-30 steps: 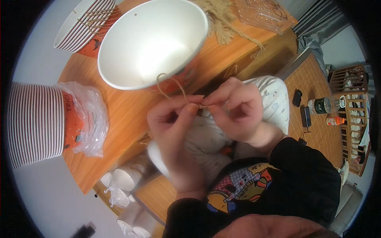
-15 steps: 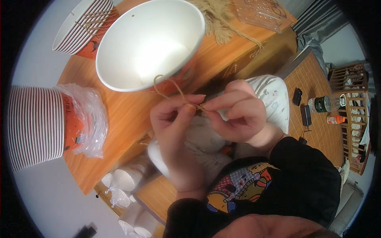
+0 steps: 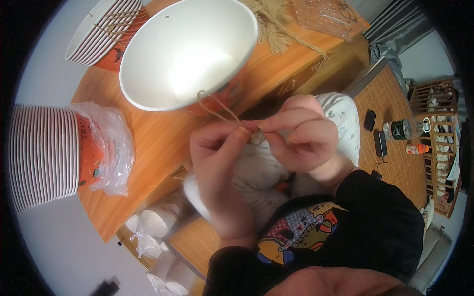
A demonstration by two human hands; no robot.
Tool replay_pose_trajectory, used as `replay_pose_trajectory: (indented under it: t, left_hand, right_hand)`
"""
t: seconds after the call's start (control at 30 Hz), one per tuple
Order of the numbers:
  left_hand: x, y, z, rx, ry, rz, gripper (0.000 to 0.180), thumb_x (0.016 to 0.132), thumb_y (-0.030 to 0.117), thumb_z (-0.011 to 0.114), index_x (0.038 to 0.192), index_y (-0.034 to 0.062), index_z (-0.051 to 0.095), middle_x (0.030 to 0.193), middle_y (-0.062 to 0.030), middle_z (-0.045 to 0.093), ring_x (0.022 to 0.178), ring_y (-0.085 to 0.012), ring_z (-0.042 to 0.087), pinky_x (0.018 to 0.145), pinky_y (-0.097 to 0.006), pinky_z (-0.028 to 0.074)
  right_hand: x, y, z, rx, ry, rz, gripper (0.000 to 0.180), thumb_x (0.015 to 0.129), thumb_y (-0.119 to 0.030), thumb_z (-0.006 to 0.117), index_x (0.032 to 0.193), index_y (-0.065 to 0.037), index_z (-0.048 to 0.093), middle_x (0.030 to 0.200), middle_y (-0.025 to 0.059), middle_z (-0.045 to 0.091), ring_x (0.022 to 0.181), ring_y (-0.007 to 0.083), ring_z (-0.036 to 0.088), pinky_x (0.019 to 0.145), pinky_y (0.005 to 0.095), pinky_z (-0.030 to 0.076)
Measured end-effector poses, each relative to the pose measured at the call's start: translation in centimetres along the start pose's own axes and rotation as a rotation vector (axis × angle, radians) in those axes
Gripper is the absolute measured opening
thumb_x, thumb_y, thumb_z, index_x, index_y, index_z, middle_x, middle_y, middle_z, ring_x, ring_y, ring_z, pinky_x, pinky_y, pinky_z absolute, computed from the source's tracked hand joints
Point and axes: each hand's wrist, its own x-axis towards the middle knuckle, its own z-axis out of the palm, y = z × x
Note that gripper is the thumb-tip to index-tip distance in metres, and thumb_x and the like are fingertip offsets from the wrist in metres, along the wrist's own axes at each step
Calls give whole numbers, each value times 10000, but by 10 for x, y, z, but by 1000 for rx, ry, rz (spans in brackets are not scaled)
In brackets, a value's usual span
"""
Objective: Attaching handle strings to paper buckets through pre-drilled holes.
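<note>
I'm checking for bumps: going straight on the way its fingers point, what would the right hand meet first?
Probably the left hand, at its fingertips, though depth is unclear.

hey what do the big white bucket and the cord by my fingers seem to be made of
The bucket looks like coated paperboard, perhaps plastic: smooth, pale inside, softly shiny. The cord is probably jute or similar fibre: matte, tan and rough-looking.
</note>
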Motion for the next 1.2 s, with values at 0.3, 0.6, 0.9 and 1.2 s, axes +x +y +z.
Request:
replay_pose_trajectory:
  t: [0.3, 0.6, 0.9, 1.2]
  left_hand:
    - [-4, 10, 6, 186, 75, 9, 87, 793, 54, 692, 819, -15, 646, 777, -47, 641, 720, -70, 532, 644, -203, 396]
    - [2, 2, 4, 273, 26, 193, 42, 766, -1, 716, 765, -25, 681, 659, 8, 600, 597, -34, 477, 549, -170, 340]
    - [5, 2, -4, 552, 49, 702, 131, 653, -13, 733, 768, 39, 699, 607, -22, 578, 570, -117, 521, 528, -234, 372]
    - [12, -1, -3, 874, 19, 960, 239, 551, -11, 756, 753, 110, 716, 568, -17, 548, 504, -181, 501, 494, -277, 386]
  right_hand:
    - [10, 3, -8, -176, -152, -132, 234, 621, -52, 772, 672, -117, 552, 978, 10, 710, 736, 182, 538, 602, 288, 433]
    - [8, 0, -7, -186, -161, -62, 280, 598, -17, 779, 730, -123, 556, 903, -4, 715, 700, 173, 523, 592, 276, 420]
    - [6, 2, -6, -93, -77, 20, 348, 616, 59, 768, 804, -105, 526, 861, 31, 720, 655, 172, 484, 585, 247, 421]
    - [7, -2, -9, -116, -120, 37, 348, 608, 61, 771, 795, -106, 530, 861, 26, 723, 652, 168, 479, 569, 240, 419]
